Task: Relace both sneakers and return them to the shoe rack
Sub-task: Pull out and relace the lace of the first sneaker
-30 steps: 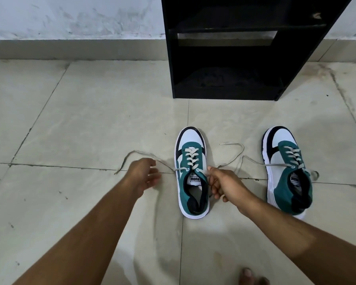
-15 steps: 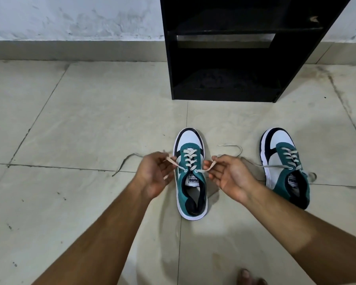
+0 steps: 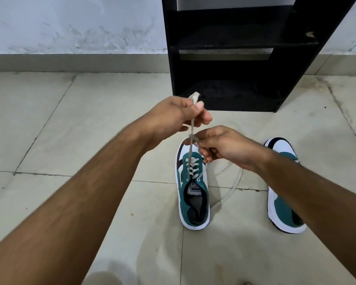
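Landmark: near sneaker (image 3: 193,194), teal and white, standing on the tiled floor (image 3: 70,140) with its toe toward the shoe rack (image 3: 234,58).

Left hand (image 3: 173,118): hovering above and just left of the near sneaker's toe; fingers curling around the lace (image 3: 190,145), thumb pressing it against the forefinger; a short bit of lace is sticking out above the fist.

Lace: running taut from the left hand down to the top eyelets of the near sneaker; crossings are filling the eyelet rows below. The other end is trailing in a loose loop on the floor just right of the near sneaker.

Right hand (image 3: 224,147): hanging over the toe of the near sneaker, below the left hand; fingertips pinching the lace where the two strands are meeting.

Far sneaker (image 3: 284,192): lying well to the right of the near sneaker, partly hidden behind the right forearm; its lacing cannot be judged.

Shoe rack: black, standing beyond the near sneaker's toe, against the wall; the shelves in view are holding no shoes.

Step in hand (judgement): lacing looks finished on the near sneaker; the person appears to be starting the knot.

Next move (judgement): crossing the strands and drawing them snug, keeping tension even so the crossings are not loosening.
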